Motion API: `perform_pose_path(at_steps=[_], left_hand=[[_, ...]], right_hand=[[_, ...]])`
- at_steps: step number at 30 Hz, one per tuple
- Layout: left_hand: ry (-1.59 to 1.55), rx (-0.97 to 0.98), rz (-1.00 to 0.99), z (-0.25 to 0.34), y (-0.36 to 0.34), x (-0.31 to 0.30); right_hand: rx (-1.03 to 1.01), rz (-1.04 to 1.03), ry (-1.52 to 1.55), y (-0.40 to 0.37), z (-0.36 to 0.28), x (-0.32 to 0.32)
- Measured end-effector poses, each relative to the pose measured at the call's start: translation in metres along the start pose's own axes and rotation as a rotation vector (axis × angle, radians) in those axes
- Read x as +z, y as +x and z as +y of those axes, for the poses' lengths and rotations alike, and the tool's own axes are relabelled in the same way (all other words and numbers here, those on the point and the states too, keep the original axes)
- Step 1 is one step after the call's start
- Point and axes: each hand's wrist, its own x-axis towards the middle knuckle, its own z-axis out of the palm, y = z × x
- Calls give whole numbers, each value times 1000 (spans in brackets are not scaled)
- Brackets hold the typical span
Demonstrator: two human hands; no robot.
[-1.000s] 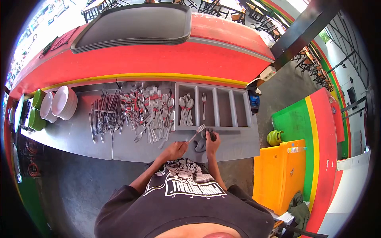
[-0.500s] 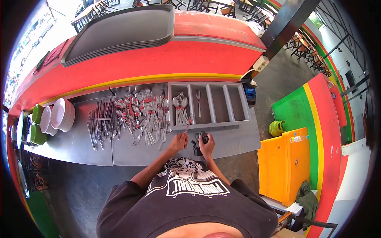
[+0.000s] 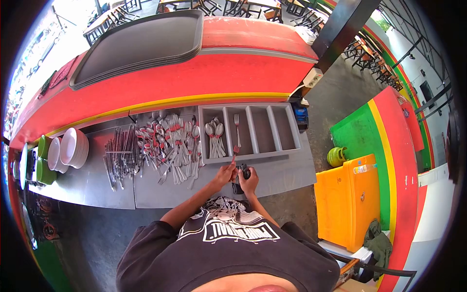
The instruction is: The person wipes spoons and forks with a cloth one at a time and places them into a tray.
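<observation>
My left hand (image 3: 225, 175) pinches a fork (image 3: 236, 151), its tines pointing away from me and tinted red by reflection. Close beside it, my right hand (image 3: 250, 182) is closed on a crumpled black cloth (image 3: 238, 188), which hangs onto the metal counter. The fork's handle end meets the cloth or lies just next to it; the fingers hide which. Just beyond both hands is a grey cutlery tray (image 3: 272, 155) with long compartments. Several spoons (image 3: 214, 130) fill its leftmost compartment, and a single fork (image 3: 237, 127) lies in the second.
Left of the tray, spoons and forks (image 3: 170, 141) lie heaped beside a pile of knives (image 3: 119, 153). White bowls (image 3: 74, 148) and green containers (image 3: 44, 165) stand at the counter's left end. Dark serving trays (image 3: 141, 41) rest on the red ledge. An orange box (image 3: 345, 204) stands right.
My right hand and the cloth have come up against my left hand, which has shifted slightly right. The view has tilted a little, so the counter appears lower and further left.
</observation>
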Motion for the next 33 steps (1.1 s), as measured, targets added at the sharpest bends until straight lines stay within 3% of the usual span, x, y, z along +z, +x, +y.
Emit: perform_pose_path(at_steps=[10,19,22,25,31,33], left_hand=[[47,-92,-75,19,-14,5],[-63,150,253,-8,-12,-57],[310,154,401,-20,-25,-82],[988,245,646,-37,-49,-97],[1115,108,692,-53,-64,-120],[1069,-9,608,-54,-61,-127]], right_hand=[[-4,-20,19,4,5,1],[24,0,12,5,-5,-1],[11,-7,5,6,-6,0],[-6,3,19,6,-7,1],[0,9,-14,6,-5,3],[-6,17,-22,5,-5,4]])
